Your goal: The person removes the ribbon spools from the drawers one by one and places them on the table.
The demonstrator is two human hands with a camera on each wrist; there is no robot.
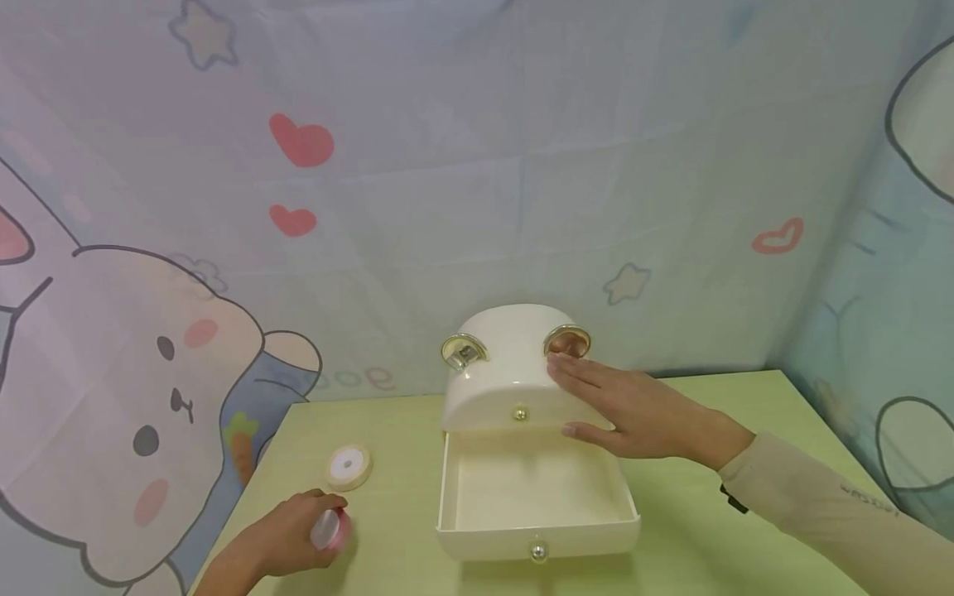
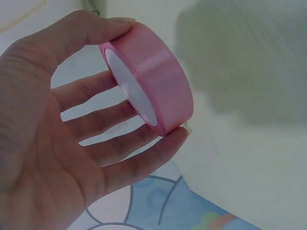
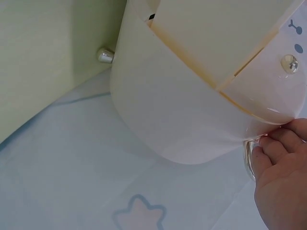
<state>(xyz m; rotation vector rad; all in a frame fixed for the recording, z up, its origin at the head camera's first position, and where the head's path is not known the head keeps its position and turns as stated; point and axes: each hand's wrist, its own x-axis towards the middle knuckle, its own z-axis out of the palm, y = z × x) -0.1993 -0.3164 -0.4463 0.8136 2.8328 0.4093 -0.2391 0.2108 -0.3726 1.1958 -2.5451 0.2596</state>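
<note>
In the head view my left hand [image 1: 279, 538] holds a roll of pink satin ribbon [image 2: 162, 79] at the lower left. The left wrist view shows the thumb on top of the roll and the fingertips along its other side. My right hand [image 1: 644, 412] rests on the domed top of a white storage box [image 1: 514, 343], its fingers nearly straight beside a gold-rimmed ear [image 1: 568, 341]. Below the dome, the box's lower drawer [image 1: 589, 542] is pulled out, with bare inner walls showing. Gold knobs [image 1: 538, 550] mark the drawer fronts.
A cream ribbon roll [image 1: 349, 467] lies on the pale green table [image 1: 395, 447], left of the box and just beyond my left hand. A second gold-rimmed ear [image 1: 464, 352] stands on the box's left. Behind the table hangs a cartoon-printed cloth [image 1: 447, 207].
</note>
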